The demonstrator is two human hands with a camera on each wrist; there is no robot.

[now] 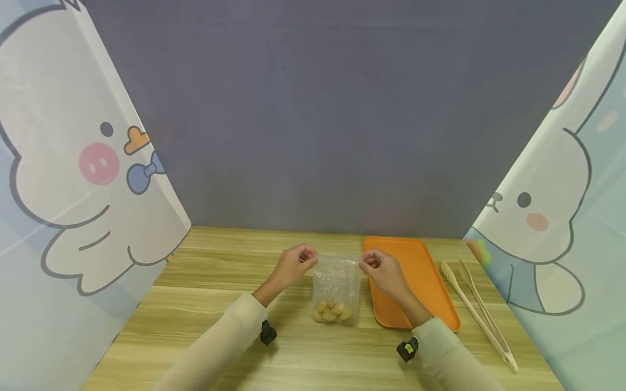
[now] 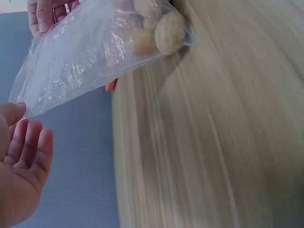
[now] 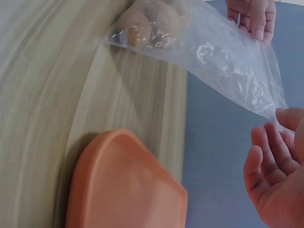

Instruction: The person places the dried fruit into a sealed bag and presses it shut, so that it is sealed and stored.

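A clear plastic bag (image 1: 336,279) hangs upright between my two hands, with several round, tan-yellow food pieces (image 1: 332,311) gathered at its bottom. My left hand (image 1: 296,264) pinches the bag's upper left corner between thumb and index finger. At the upper right corner, my right hand (image 1: 384,271) pinches the film the same way. In the left wrist view the bag (image 2: 71,61) is stretched from one hand to the other, and its lower end is close over the wooden table. The right wrist view shows the thumb of my right hand (image 3: 280,175) against the bag's corner.
An orange tray (image 1: 415,282) lies to the right, partly under my right forearm. Beyond it, light wooden tongs (image 1: 481,315) rest on the wood-grain table (image 1: 195,304). A dark grey panel (image 1: 318,119) stands at the back, with cartoon-printed sheets on both sides.
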